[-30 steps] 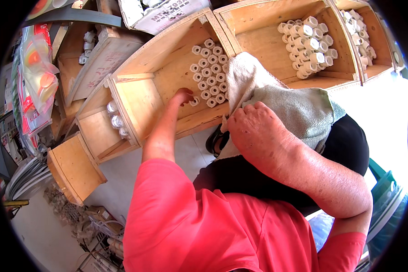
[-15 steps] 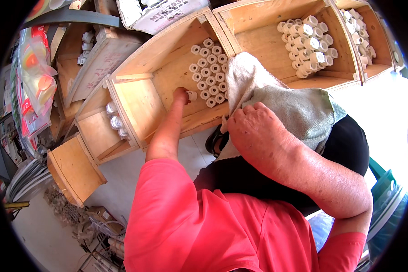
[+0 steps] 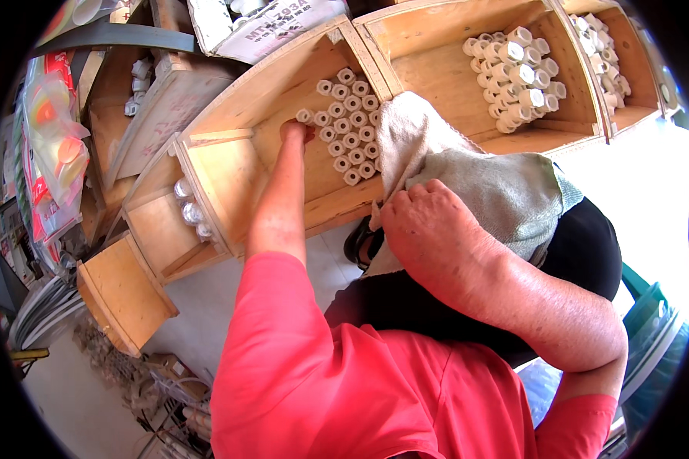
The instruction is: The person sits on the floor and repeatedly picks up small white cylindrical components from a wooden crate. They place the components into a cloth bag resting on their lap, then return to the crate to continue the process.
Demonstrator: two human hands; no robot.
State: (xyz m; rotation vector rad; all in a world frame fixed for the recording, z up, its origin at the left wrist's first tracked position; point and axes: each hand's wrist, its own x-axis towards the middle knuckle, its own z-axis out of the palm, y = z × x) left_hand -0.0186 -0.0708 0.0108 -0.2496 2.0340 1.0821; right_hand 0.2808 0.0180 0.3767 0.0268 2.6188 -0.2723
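My left hand (image 3: 295,133) reaches into a wooden drawer, its fingers closed on a white pipe fitting (image 3: 305,116). That fitting is at the far left edge of a group of similar white fittings (image 3: 351,122), which stand on end close together in rows with their holes facing up. My right hand (image 3: 429,223) is closed on a grey-beige cloth (image 3: 482,180), which is draped over my knee and the drawer's near edge. The fingertips of both hands are partly hidden.
To the right, another wooden drawer (image 3: 421,65) holds piled white fittings (image 3: 517,76), with more fittings (image 3: 601,57) beyond. Small drawers (image 3: 157,229) stand at left, one with plastic-wrapped pieces (image 3: 191,206). A cardboard box (image 3: 283,30) sits behind. Plastic bags (image 3: 53,145) hang far left.
My left hand has moved farther into the drawer with the fitting, from the near left of the group to its far left edge. My right hand stays on the cloth.
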